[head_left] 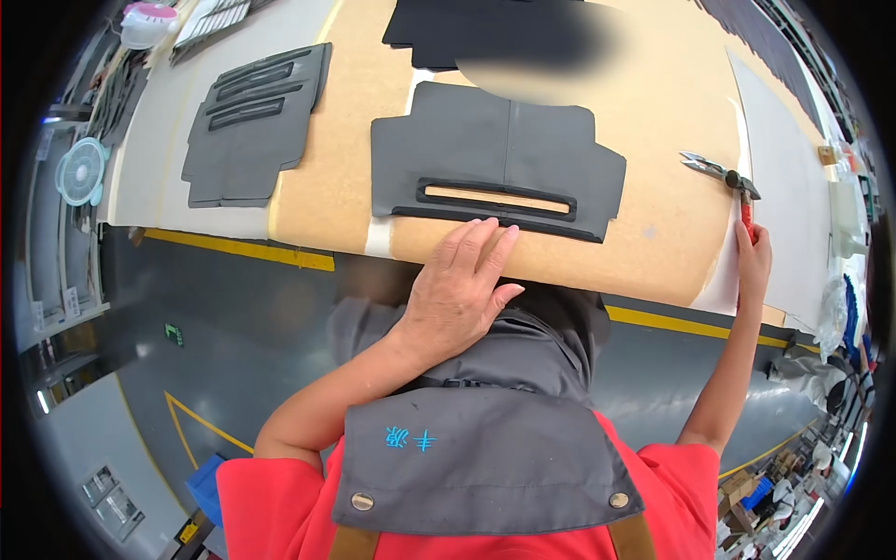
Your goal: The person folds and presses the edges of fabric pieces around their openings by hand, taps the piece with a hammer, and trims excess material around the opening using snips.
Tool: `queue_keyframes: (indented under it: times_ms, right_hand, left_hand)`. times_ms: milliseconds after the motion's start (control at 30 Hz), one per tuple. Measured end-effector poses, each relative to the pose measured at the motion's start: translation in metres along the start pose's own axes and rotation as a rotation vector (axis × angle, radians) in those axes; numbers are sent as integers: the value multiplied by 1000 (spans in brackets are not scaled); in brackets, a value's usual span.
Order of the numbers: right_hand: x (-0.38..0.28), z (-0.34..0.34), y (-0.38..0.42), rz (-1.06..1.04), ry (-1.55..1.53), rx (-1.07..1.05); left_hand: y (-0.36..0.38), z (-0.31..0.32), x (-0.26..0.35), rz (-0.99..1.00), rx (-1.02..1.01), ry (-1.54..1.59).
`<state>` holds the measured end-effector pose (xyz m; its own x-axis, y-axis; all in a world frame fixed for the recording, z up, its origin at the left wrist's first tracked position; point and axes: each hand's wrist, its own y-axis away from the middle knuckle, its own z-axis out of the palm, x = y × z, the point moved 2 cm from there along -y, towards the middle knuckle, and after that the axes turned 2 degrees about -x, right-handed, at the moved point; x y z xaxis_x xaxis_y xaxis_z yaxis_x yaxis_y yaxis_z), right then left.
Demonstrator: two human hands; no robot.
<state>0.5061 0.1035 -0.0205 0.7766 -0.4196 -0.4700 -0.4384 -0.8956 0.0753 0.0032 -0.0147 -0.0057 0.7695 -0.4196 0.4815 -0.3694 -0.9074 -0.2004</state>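
Note:
A flat dark grey panel (457,140) lies on the tan tabletop in front of me. Along its near side run a black-framed slot (499,200) and a black strip (546,231). My left hand (457,289) rests at the panel's near edge, fingers stretched out and fingertips touching the strip. Off to the right, my right hand (754,252) grips the red handle of a hammer (744,187), its head pointing away from me on the table. Beside the hammer head lie pliers (700,165) with their jaws to the left.
A similar grey panel (247,131) lies to the left on the table (322,210). Black sheets (495,33) are at the far side, partly blurred. A pale board (779,168) covers the right part. A light blue fan (82,172) stands at far left.

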Motion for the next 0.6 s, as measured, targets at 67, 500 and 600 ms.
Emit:
queue_keyframes:
  times_ms: [67,500,600]
  right_hand:
    - [-27,5,14,-95,-168,20]
    - [-248,49,187,-1073,-329,-168]
    - [-254,89,181,-1134,212,-311]
  left_hand:
    - [1,-8,-4,5,31,26]
    - [8,-9,-49,-30,121,-41]
    - [11,-4,-55,-8,129,-53]
